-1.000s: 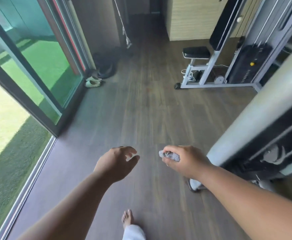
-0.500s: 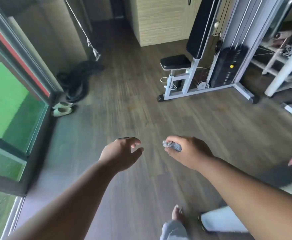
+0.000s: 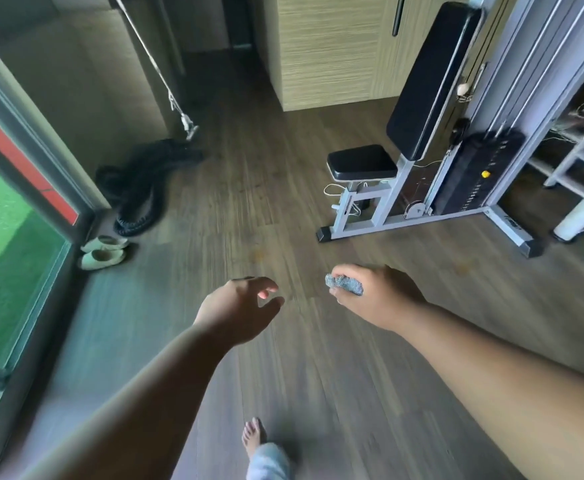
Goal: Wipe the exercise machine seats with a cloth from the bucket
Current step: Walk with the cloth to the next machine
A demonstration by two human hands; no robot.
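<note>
At centre frame, right hand (image 3: 375,297) grips a balled grey cloth (image 3: 344,285), fingers curled round it, a bit of cloth poking out toward 9 o'clock. Left hand (image 3: 240,308) holds nothing, fingers loosely spread, hanging apart from the right one over the wood floor (image 3: 214,209). Target seat (image 3: 361,162), black pad, sits at about 1 o'clock from the hands, well apart, nothing on it. Black backrest (image 3: 431,77) rises tilted behind it on the grey machine frame (image 3: 422,216). No bucket in view. Bare foot (image 3: 254,436) at 6 o'clock, mid-stride by the look of it.

Judged step: walking over to the seat, wiping not begun.

Risks: cloth is bunched small, so a wipe with it balled would likely miss most of the pad; needs opening out. Frame foot juts toward the person at floor level, so a bare toe could catch it. White cord (image 3: 334,190) loops under the seat, could snag. Black rope pile (image 3: 141,188) and pale shoes (image 3: 103,252) at 10 o'clock, off the path.
</note>
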